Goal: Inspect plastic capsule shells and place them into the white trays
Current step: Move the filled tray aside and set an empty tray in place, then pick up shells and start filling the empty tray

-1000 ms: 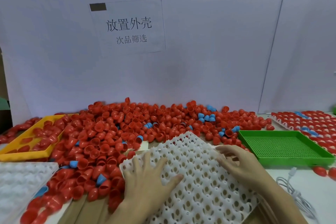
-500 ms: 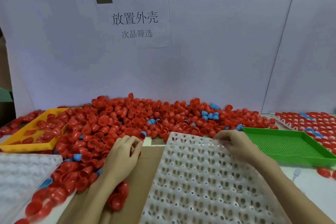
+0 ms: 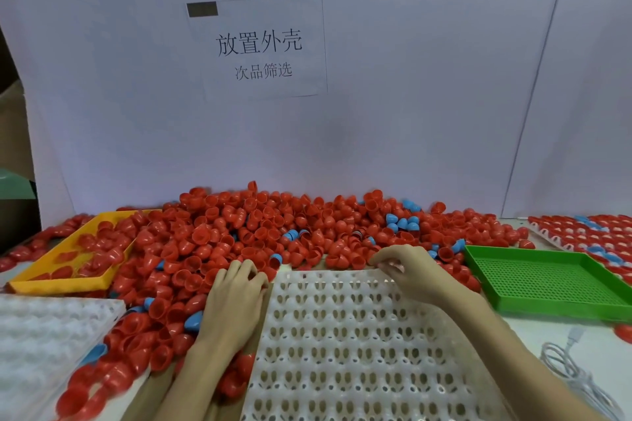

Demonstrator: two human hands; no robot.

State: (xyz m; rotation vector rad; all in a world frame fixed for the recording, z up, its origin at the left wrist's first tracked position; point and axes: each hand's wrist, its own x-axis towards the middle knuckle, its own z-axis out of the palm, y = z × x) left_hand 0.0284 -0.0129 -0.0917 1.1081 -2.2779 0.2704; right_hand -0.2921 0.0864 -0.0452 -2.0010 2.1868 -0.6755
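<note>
Where the white tray runs off the bottom edge of the view, its near end is cut off, and its pockets show no shells in them. The left hand lies at the tray's left edge with fingers curled at the far left corner; whether they pinch a shell or the rim I cannot tell. The right hand has its fingers bent, pinching at the tray's far rim. The heap of red and blue capsule shells spreads across the counter behind and left of the tray, too many to count. A second white tray is cropped at left, a third filled tray at right. One yellow tray, one green tray, one white cable, one paper sign
</note>
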